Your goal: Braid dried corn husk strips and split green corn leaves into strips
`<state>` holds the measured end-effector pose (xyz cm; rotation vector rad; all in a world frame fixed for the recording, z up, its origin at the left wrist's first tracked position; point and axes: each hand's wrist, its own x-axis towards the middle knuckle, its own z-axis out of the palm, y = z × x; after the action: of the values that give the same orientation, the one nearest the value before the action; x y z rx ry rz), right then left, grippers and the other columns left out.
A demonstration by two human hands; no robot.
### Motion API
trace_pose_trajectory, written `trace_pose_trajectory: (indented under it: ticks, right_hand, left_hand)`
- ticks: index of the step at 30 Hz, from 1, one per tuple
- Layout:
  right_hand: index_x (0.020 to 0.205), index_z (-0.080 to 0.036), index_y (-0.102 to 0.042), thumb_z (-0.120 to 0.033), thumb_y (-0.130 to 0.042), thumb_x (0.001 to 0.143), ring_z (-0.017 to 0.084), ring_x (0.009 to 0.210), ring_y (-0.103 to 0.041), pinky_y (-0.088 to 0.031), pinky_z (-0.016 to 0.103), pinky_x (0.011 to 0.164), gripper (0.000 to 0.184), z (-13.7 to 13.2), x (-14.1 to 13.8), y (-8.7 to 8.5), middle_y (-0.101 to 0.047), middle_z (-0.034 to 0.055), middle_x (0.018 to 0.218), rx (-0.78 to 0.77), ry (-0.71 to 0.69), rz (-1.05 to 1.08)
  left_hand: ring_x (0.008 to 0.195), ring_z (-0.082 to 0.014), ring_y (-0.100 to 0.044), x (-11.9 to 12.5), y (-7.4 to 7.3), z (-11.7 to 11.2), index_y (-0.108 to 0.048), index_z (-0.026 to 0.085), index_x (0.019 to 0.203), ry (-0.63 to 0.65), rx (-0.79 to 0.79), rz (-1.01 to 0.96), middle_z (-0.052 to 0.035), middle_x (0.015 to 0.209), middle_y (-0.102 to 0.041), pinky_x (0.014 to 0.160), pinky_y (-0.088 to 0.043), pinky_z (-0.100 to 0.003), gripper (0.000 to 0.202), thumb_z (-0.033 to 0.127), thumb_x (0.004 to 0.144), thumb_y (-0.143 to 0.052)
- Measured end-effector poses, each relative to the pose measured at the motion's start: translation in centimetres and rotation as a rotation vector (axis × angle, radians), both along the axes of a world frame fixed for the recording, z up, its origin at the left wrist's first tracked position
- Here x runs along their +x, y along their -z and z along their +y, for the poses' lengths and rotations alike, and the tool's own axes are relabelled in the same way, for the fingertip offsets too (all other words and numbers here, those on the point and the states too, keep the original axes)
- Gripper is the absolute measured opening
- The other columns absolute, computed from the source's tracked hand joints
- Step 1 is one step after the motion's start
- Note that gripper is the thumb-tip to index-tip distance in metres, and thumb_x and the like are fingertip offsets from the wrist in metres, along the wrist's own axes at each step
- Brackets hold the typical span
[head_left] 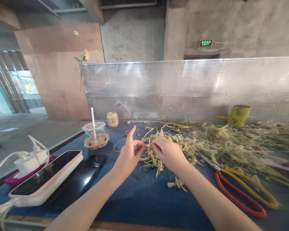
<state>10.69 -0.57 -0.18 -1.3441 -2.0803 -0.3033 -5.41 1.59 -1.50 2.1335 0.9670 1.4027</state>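
Note:
A loose heap of pale, dried plant pieces [180, 144] lies at the middle of the blue tabletop. Over its near left side, my left hand [128, 154] pinches with thumb and forefinger while another finger points up. My right hand [167, 152] is closed too, its fingertips pressed together beside the left ones. Both hands appear to meet on a small bit of the dried plant, mostly hidden by the fingers. A few pieces [177, 183] lie apart, nearer to me.
Scissors [219, 170] with red and yellow handles lie at right, beside more stalks [245, 144]. At left are phones [48, 173] [79, 183], a purple power strip [26, 170] and a plastic cup [95, 130] with straw. Behind stand a yellow-green tin [239, 116] and a perforated metal screen [146, 80].

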Motion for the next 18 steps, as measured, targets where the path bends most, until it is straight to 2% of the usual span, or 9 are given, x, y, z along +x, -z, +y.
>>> trace_pose_trajectory:
  ticks: [3, 5, 8, 10, 12, 18]
  right_hand:
    - [0.078, -0.020, -0.056, -0.031, -0.045, 0.083, 0.009, 0.057, -0.051, -0.035, 0.020, 0.050, 0.017, 0.1, 0.4, -0.1, -0.059, 0.0003, 0.078, -0.021, -0.067, 0.146]
    - [0.088, -0.021, -0.055, -0.035, -0.050, 0.080, 0.008, 0.056, -0.050, -0.039, 0.021, 0.054, 0.018, 0.2, 0.5, -0.1, -0.059, 0.0010, 0.082, -0.015, -0.125, 0.235]
    - [0.104, -0.021, -0.051, -0.039, -0.058, 0.072, 0.011, 0.064, -0.052, -0.044, 0.026, 0.062, 0.038, 0.0, 0.5, -0.2, -0.057, 0.0041, 0.090, 0.012, -0.160, 0.340]
    - [0.102, -0.021, -0.052, -0.038, -0.063, 0.068, 0.015, 0.075, -0.054, -0.044, 0.029, 0.066, 0.040, -0.2, 0.3, -0.2, -0.056, 0.0055, 0.093, 0.022, -0.171, 0.348]
    - [0.096, -0.022, -0.055, -0.035, -0.063, 0.068, 0.017, 0.085, -0.054, -0.044, 0.030, 0.069, 0.032, -0.6, 0.1, -0.2, -0.056, 0.0054, 0.094, 0.032, -0.168, 0.323]
    - [0.088, -0.021, -0.056, -0.035, -0.064, 0.068, 0.020, 0.085, -0.054, -0.038, 0.034, 0.076, 0.026, -1.2, -0.6, 0.2, -0.060, 0.0047, 0.088, 0.132, -0.085, 0.228]
  left_hand:
    - [0.068, -0.0170, -0.063, 0.1, -0.4, -0.2, -0.011, 0.015, 0.134, 0.046, -0.061, -0.066, -0.0041, 0.075, -0.064, 0.069, -0.053, -0.034, 0.073, 0.015, 0.074, -0.053]
    - [0.065, -0.0173, -0.063, 0.1, -0.6, -0.2, -0.013, 0.015, 0.133, 0.062, -0.076, -0.099, -0.0044, 0.073, -0.064, 0.065, -0.054, -0.035, 0.071, 0.015, 0.074, -0.053]
    - [0.065, -0.0180, -0.063, 0.0, -0.8, -0.2, -0.017, 0.014, 0.132, 0.031, -0.097, -0.144, -0.0056, 0.073, -0.064, 0.064, -0.053, -0.035, 0.069, 0.016, 0.074, -0.055]
    - [0.067, -0.0185, -0.063, 0.0, -0.8, -0.1, -0.018, 0.014, 0.131, 0.009, -0.129, -0.179, -0.0057, 0.074, -0.064, 0.064, -0.053, -0.034, 0.069, 0.016, 0.073, -0.056]
    - [0.067, -0.0186, -0.063, 0.0, -0.8, 0.0, -0.019, 0.013, 0.130, 0.007, -0.169, -0.219, -0.0055, 0.073, -0.064, 0.064, -0.053, -0.033, 0.070, 0.016, 0.072, -0.057]
    - [0.062, -0.0167, -0.062, 0.0, -0.7, 0.1, -0.017, 0.012, 0.130, 0.012, -0.257, -0.274, -0.0034, 0.071, -0.062, 0.064, -0.052, -0.034, 0.072, 0.018, 0.071, -0.058]
